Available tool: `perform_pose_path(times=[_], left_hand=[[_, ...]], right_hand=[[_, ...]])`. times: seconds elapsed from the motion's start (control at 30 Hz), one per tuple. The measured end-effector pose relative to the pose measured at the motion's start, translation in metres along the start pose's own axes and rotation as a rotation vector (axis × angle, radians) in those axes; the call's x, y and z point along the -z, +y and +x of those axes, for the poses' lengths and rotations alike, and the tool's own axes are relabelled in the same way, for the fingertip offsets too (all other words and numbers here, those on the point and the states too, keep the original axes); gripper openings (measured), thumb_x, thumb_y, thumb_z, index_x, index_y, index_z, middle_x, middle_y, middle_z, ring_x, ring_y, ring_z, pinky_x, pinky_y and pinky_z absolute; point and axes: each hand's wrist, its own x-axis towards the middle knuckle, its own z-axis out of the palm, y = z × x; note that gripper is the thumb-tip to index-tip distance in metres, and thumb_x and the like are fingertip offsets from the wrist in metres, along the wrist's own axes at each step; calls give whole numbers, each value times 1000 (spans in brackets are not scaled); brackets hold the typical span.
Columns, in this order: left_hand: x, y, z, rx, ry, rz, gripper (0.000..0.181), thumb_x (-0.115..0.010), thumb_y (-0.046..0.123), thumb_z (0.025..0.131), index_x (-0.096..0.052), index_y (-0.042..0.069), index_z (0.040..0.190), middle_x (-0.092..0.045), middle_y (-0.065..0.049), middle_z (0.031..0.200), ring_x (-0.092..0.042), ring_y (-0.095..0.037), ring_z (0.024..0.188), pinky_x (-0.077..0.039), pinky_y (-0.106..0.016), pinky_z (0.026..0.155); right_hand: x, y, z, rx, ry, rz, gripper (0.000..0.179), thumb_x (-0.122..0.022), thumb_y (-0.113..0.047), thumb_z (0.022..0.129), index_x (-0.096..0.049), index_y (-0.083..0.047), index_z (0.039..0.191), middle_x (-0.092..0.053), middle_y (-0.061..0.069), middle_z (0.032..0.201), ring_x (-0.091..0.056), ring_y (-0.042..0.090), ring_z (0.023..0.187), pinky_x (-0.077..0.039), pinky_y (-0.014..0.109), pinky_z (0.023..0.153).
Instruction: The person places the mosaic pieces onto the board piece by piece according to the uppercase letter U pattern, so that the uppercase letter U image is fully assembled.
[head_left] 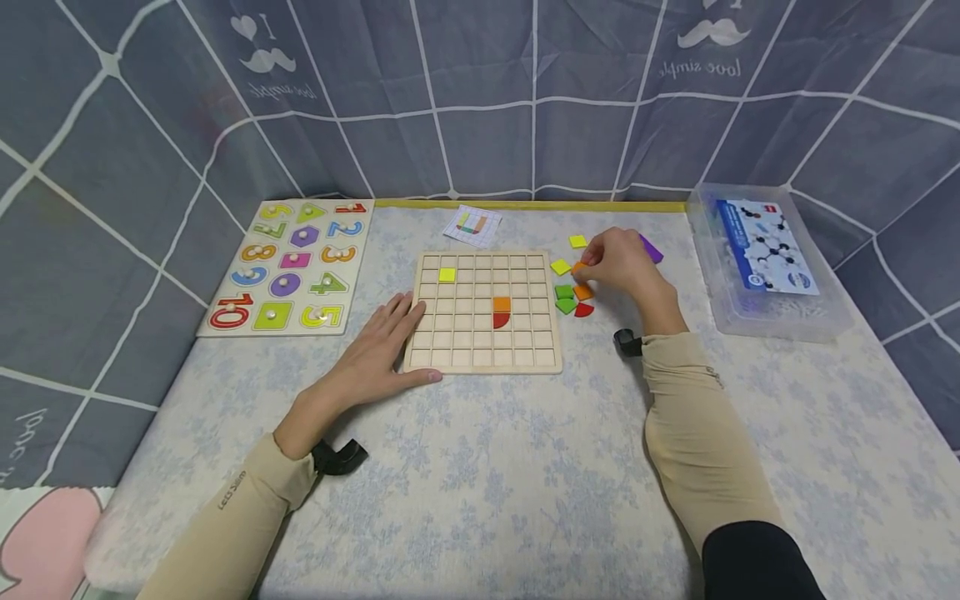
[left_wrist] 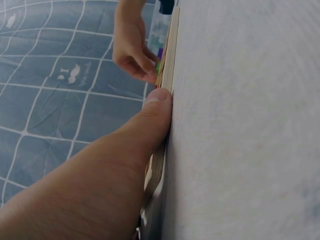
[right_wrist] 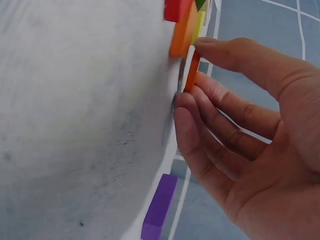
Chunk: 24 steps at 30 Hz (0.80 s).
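Observation:
A wooden grid board lies on the table, with a yellow square, an orange square and a red quarter-circle in its cells. At the board's left edge rests my left hand, fingers fairly straight, thumb along the near corner. My right hand pinches an orange tile between thumb and fingers, right of the board. Around it lie yellow tiles, green tiles, another orange tile, a red quarter-circle tile and a purple piece.
A pattern card lies behind the board. To the left is a number-and-shape puzzle board. A clear plastic box with a blue label stands at the right. A tiled-pattern curtain hangs behind the table.

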Motion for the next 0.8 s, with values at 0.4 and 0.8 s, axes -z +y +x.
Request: perform_pose_path(times=[0.4, 0.8], left_hand=[[0, 0, 1, -3, -2, 6, 112, -74, 60, 91, -12, 11, 171, -3, -15, 178, 1, -31, 166, -4, -51, 135], [0, 1, 0, 2, 2, 0, 112, -76, 58, 91, -14, 9, 171, -4, -15, 178, 1, -32, 166, -3, -51, 135]], right_hand=[[-19, -48, 0, 205, -19, 23, 22, -87, -20, 88, -74, -3, 96, -73, 12, 92, -66, 27, 87, -53, 38, 81], [-45, -84, 11, 337, -159, 24, 19, -88, -14, 86, -75, -4, 96, -75, 12, 94, -69, 25, 90, -59, 39, 86]])
